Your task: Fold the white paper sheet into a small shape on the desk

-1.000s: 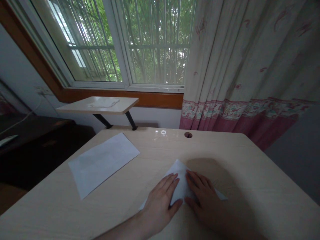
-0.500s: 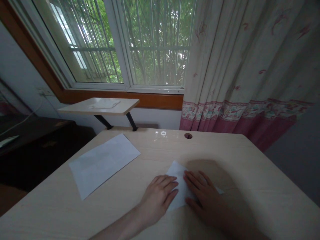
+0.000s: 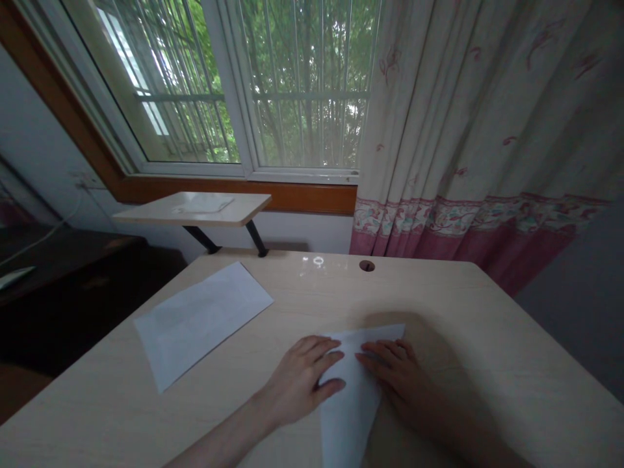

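Observation:
A white paper (image 3: pixel 347 416), tapering toward the near edge of the view, lies on the pale wooden table (image 3: pixel 273 422). Its far edge runs out to a corner beyond my right hand. My left hand (image 3: pixel 305 377) rests on the paper's left side, fingers and thumb apart. On the right side lies my right hand (image 3: pixel 397 370), its fingers stretched out over the paper and its thumb mostly hidden.
A larger white sheet (image 3: pixel 202 322) lies at the table's left. Behind it, a small raised shelf (image 3: pixel 229 214) on black supports holds a flat white item (image 3: pixel 207 203). A round hole (image 3: pixel 367 266) sits near the far edge, below the window and curtain (image 3: pixel 439 130).
The paper under my hands has turned, so a long part now points toward me and a corner shows at the far right. Both hands have shifted slightly.

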Motion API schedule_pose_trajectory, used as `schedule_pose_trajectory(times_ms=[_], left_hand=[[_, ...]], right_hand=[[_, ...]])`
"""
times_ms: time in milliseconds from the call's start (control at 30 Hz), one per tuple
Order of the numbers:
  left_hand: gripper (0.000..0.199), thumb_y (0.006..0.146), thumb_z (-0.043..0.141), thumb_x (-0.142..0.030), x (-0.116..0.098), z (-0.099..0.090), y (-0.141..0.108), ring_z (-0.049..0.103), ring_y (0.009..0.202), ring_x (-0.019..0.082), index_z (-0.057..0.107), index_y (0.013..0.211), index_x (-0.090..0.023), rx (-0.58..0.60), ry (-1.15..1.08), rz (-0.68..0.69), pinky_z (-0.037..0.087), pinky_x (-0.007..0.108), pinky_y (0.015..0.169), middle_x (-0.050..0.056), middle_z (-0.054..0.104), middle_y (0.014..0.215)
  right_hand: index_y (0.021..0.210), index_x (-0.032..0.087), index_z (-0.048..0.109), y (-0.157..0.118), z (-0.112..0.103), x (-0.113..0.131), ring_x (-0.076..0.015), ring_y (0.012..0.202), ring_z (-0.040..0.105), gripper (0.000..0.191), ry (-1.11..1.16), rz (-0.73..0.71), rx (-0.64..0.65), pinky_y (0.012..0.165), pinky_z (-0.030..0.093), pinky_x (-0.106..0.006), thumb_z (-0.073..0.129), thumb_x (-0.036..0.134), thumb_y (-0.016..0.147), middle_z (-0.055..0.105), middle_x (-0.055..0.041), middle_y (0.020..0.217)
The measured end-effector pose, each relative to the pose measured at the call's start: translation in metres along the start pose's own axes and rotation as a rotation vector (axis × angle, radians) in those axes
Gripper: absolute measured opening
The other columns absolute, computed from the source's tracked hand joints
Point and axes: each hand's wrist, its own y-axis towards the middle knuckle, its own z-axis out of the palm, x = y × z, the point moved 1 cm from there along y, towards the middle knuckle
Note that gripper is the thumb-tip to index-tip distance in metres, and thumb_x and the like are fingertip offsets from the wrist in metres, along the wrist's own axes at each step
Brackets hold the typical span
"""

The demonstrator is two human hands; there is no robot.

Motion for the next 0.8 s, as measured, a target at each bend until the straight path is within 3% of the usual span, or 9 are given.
schedule_pose_trajectory(times_ms=[67, 167, 367, 467, 600, 800], left_hand=[[0.027, 0.095, 0.055, -0.036, 0.0, 0.002, 0.001, 0.059, 0.11, 0.023, 0.062, 0.12, -0.025, -0.039, 0.019, -0.007, 0.047, 0.043, 0.098, 0.003, 0.066, 0.12], [0.024, 0.098, 0.051, -0.032, 0.002, 0.004, 0.002, 0.061, 0.104, 0.022, 0.064, 0.116, -0.024, -0.066, 0.02, -0.012, 0.049, 0.04, 0.096, 0.004, 0.068, 0.112], [0.034, 0.101, 0.044, -0.026, 0.001, 0.004, 0.003, 0.049, 0.129, 0.019, 0.053, 0.134, -0.024, 0.037, -0.109, 0.07, 0.044, 0.037, 0.107, 0.004, 0.055, 0.138], [0.035, 0.102, 0.04, -0.022, -0.001, 0.003, 0.005, 0.045, 0.133, 0.016, 0.052, 0.135, -0.022, 0.09, -0.138, 0.086, 0.04, 0.033, 0.111, 0.004, 0.052, 0.141], [0.035, 0.102, 0.04, -0.022, -0.001, 0.002, 0.005, 0.044, 0.133, 0.015, 0.054, 0.134, -0.023, 0.096, -0.136, 0.079, 0.04, 0.032, 0.111, 0.002, 0.051, 0.141], [0.035, 0.102, 0.04, -0.022, 0.001, 0.003, 0.005, 0.044, 0.134, 0.015, 0.053, 0.135, -0.024, 0.088, -0.148, 0.093, 0.039, 0.033, 0.112, 0.002, 0.051, 0.142]], right_hand=[[0.141, 0.027, 0.046, 0.001, 0.004, -0.004, -0.0224, 0.131, 0.044, 0.05, 0.015, 0.012, -0.034, 0.108, 0.035, -0.047, 0.038, 0.012, 0.095, 0.048, -0.0074, 0.144], [0.14, 0.021, 0.048, 0.003, 0.007, -0.005, -0.0201, 0.132, 0.044, 0.046, 0.045, -0.006, -0.063, 0.109, 0.037, -0.042, 0.037, 0.014, 0.095, 0.047, -0.0078, 0.145], [0.142, 0.023, 0.044, 0.002, -0.001, -0.003, -0.0195, 0.136, 0.039, 0.045, 0.064, 0.005, -0.056, 0.111, 0.036, -0.04, 0.039, 0.02, 0.097, 0.041, -0.0044, 0.148], [0.146, 0.022, 0.036, 0.003, -0.009, -0.01, -0.022, 0.139, 0.033, 0.049, 0.023, 0.036, -0.004, 0.116, 0.023, -0.049, 0.042, 0.03, 0.098, 0.036, -0.0063, 0.15], [0.149, 0.028, 0.025, 0.005, -0.016, -0.023, -0.0244, 0.141, 0.029, 0.059, 0.012, 0.019, 0.024, 0.116, 0.003, -0.058, 0.047, 0.042, 0.096, 0.031, -0.0064, 0.153], [0.15, 0.025, 0.021, 0.005, -0.006, -0.037, -0.0246, 0.142, 0.027, 0.064, -0.034, 0.076, 0.015, 0.116, 0.002, -0.057, 0.045, 0.049, 0.097, 0.029, -0.0091, 0.154]])
